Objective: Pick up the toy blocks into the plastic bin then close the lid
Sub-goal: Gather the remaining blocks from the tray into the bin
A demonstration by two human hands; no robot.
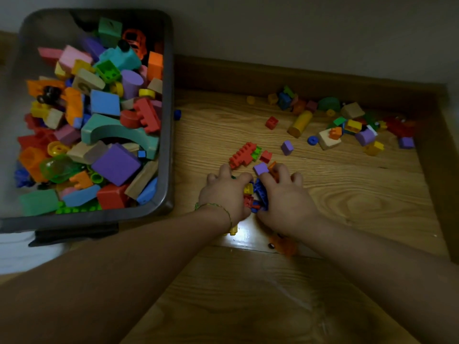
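The left hand point(224, 194) and right hand point(285, 197) curl inward, cupping a clump of small plastic blocks point(258, 192), blue, yellow and red, between them on the wooden floor point(323, 194). A red studded brick point(242, 155) lies just beyond the fingertips. The dark plastic bin point(169, 120), open and heaped with colourful blocks, stands left of the left hand.

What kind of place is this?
Probably a corner of a room in a home: a wood-plank floor, a plain wall with a wooden baseboard, and toy blocks scattered beside a bin heaped with more.
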